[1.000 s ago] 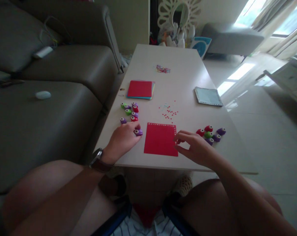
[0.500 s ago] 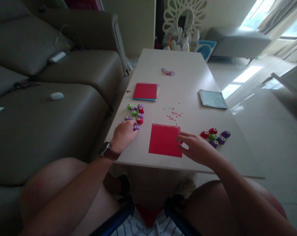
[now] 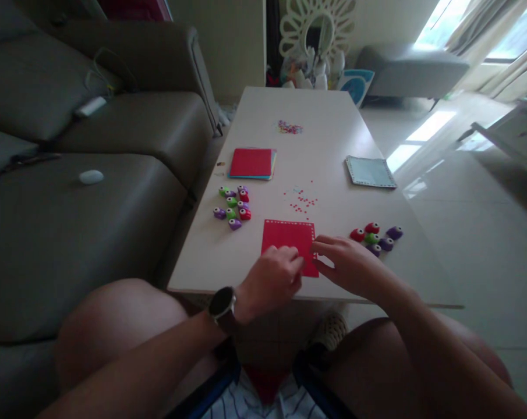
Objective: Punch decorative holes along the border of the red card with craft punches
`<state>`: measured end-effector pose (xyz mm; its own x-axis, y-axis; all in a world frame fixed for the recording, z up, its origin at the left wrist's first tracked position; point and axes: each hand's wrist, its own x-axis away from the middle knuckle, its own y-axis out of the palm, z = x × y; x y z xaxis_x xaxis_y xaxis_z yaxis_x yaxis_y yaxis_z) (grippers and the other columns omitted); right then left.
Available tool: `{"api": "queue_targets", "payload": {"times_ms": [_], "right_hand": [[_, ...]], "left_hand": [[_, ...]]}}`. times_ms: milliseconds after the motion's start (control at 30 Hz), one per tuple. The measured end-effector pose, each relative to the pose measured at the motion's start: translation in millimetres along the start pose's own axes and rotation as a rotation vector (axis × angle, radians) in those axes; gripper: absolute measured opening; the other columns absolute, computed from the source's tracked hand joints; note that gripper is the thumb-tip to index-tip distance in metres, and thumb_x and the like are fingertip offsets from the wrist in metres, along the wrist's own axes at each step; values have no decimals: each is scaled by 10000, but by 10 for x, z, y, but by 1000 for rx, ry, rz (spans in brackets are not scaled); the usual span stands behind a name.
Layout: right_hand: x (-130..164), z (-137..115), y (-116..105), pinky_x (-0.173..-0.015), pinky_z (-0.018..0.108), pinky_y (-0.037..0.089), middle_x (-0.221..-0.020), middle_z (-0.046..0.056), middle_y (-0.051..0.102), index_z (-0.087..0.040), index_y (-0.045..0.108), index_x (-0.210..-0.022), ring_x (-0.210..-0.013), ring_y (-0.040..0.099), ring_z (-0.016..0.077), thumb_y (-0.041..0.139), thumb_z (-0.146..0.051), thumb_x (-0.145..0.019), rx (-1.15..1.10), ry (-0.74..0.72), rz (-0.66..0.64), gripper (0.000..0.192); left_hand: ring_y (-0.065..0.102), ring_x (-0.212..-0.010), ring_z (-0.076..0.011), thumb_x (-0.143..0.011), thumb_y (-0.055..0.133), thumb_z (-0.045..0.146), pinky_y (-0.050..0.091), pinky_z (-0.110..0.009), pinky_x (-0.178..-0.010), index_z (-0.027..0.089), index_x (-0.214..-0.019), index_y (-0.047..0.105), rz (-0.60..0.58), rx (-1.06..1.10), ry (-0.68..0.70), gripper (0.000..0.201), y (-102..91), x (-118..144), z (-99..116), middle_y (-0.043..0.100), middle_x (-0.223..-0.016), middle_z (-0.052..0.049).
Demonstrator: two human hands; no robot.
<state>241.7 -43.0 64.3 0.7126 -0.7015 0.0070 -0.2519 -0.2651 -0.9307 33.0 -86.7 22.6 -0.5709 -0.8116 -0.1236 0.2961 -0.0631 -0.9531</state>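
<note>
Standing beside the sofa (image 3: pixel 92 192), the table (image 3: pixel 333 145) carries a red sheet (image 3: pixel 286 240) at its near edge, between two groups of small punches (image 3: pixel 232 205). The left hand (image 3: pixel 272 279) lies on the sheet with curled fingers, and the right hand (image 3: pixel 348 265) pinches the sheet's right edge.

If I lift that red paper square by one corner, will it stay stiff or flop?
The red paper square lies flat and looks thin, so it would probably droop. It likely weighs little and may slide on the smooth table. Its punched edge could tear.
</note>
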Motion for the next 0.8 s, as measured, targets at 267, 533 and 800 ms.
{"api": "queue_targets", "payload": {"times_ms": [267, 533, 800], "right_hand": [[205, 35, -168, -728, 330, 454, -975, 54, 732, -208, 679, -982, -825, 676, 210, 576, -251, -951, 162, 186, 163, 116], [616, -60, -91, -836, 378, 545, -1126, 90, 746, -228, 699, -1136, -971, 710, 252, 625, -246, -910, 83, 199, -125, 239], [747, -248, -70, -940, 379, 552, -1185, 84, 738, -243, 700, -1197, -1053, 703, 243, 620, -197, -879, -65, 282, -262, 332]], "left_hand": [[461, -1356, -297, -883, 655, 257, 393, -431, -1121, 163, -1076, 609, -102, 99, 319, 219, 472, 267, 580, 556, -1373, -137], [177, -1556, -341, -928, 576, 207, 173, -477, -1269, 153, -1208, 616, -71, 48, 312, 287, 693, 398, 575, 297, -1641, -130], [107, -1573, -332, -954, 572, 280, 158, -480, -1272, 171, -1331, 591, -47, -46, 359, 393, 885, 421, 510, 228, -1684, -96]]}}
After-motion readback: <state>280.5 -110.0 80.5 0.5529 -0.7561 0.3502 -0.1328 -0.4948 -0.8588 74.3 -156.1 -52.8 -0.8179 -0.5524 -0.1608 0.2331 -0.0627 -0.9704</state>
